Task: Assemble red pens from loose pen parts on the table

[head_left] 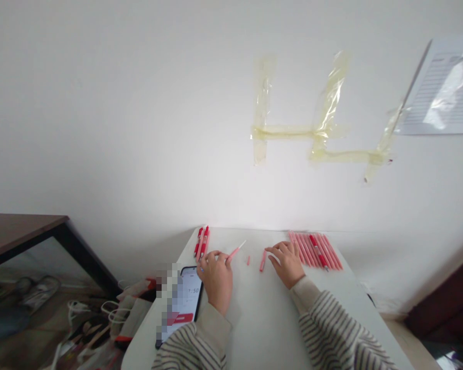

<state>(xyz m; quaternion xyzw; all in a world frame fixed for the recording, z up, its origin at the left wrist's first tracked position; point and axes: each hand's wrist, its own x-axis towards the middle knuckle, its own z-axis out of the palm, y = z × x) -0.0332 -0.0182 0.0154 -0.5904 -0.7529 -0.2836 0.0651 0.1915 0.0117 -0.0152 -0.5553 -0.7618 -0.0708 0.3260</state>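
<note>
My left hand (218,277) pinches a pink pen part (234,253) between thumb and fingers, with a thin white refill (242,244) pointing out of it up and to the right. In the middle of the white table lies a small pink tip piece (248,260). To its right is a pink pen barrel (262,262). My right hand (287,261) is beside this barrel, its index fingertip at the upper end and the thumb apart from the finger. Close behind the right hand, several pink pens (306,249) lie in a row, a red pen (318,252) among them.
A phone (189,298) with a lit screen lies by my left forearm. Several red and pink pens (201,242) are at the table's (262,329) back left corner. A wall (139,128) with yellowed tape (285,132) rises behind. Bags and cables (116,311) crowd the floor at left.
</note>
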